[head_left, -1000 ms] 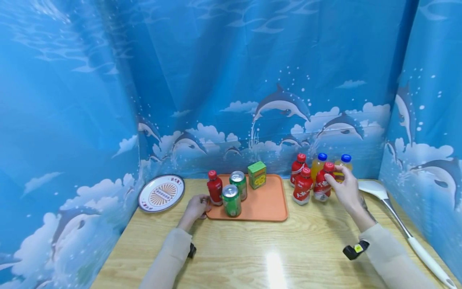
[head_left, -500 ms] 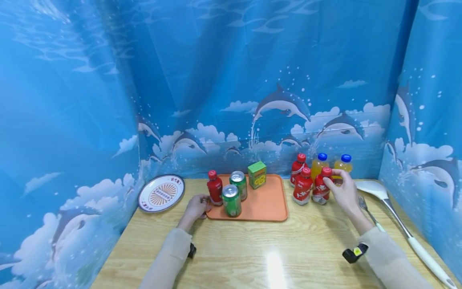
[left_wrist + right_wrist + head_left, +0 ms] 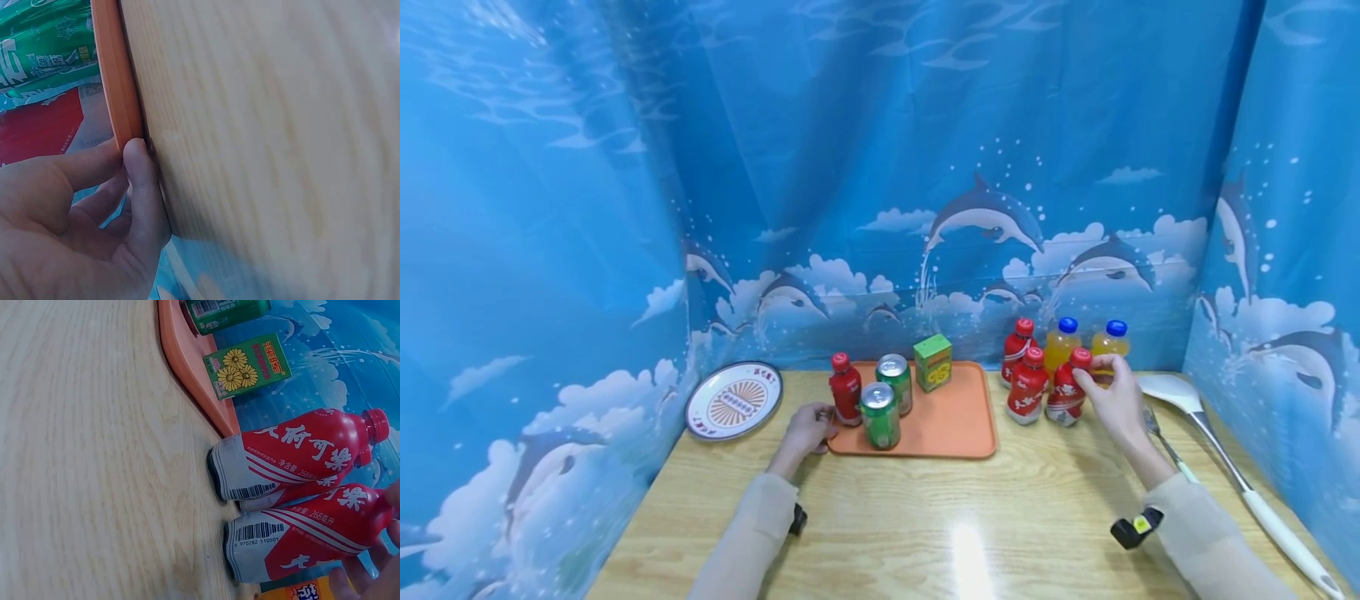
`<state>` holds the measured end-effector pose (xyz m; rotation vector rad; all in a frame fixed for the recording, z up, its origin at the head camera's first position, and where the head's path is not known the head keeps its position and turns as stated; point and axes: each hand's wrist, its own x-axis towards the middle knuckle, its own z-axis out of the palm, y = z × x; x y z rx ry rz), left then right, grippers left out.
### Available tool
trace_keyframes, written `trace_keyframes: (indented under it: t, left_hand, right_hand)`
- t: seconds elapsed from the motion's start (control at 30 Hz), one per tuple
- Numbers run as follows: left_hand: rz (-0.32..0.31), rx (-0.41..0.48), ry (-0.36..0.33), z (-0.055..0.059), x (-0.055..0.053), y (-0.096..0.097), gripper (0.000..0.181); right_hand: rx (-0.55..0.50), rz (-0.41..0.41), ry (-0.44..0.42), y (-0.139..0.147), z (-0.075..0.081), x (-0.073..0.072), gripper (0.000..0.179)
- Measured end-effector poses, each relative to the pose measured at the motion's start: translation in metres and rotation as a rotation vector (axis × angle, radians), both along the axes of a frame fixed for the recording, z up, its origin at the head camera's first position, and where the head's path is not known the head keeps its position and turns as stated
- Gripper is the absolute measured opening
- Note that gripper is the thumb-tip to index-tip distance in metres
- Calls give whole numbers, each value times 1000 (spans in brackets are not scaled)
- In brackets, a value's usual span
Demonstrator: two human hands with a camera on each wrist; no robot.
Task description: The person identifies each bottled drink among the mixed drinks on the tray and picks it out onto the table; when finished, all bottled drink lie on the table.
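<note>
My left hand (image 3: pixel 808 431) pinches the left front corner of the orange tray (image 3: pixel 951 437) between thumb and fingers; the left wrist view shows the tray rim (image 3: pixel 119 94) between them. On the tray stand a red cola bottle (image 3: pixel 846 393), two green cans (image 3: pixel 882 423) (image 3: pixel 895 385) and a green drink carton (image 3: pixel 933 364). Right of the tray, my right hand (image 3: pixel 1118 400) holds a red cola bottle (image 3: pixel 1065 392) around its upper part. This bottle stands upright beside another red cola bottle (image 3: pixel 1027 387). In the right wrist view the held bottle (image 3: pixel 300 534) shows its barcode side.
Behind are a third red bottle (image 3: pixel 1017 346) and two blue-capped bottles of orange drink (image 3: pixel 1062 343) (image 3: pixel 1111 340). A fork (image 3: pixel 1165 439) and a long-handled spatula (image 3: pixel 1221 454) lie at the right. A patterned plate (image 3: pixel 735 402) sits at the left, before a blue curtain (image 3: pixel 820 167).
My right hand has brought the red cola bottle slightly down and left, close to the neighbouring red bottle. The fork has come into sight beside the wrist. My left hand stays at the tray corner.
</note>
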<state>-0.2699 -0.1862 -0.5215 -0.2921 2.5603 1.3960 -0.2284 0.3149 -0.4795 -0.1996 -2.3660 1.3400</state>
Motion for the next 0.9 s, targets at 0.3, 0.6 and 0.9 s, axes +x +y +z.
trace_keyframes:
  t: [0.3,0.6,0.9]
  left_hand:
    - [8,20,-34,-3,-4,-1,47]
    - [1,29,-33,-7,-5,-3,47]
    - [5,11,-31,-5,-7,-2,45]
  right_hand:
    - [9,-43,-34,-6,0,3,49]
    - [-92,-196,156,-25,8,5,45]
    - [8,56,368,-84,39,8,39]
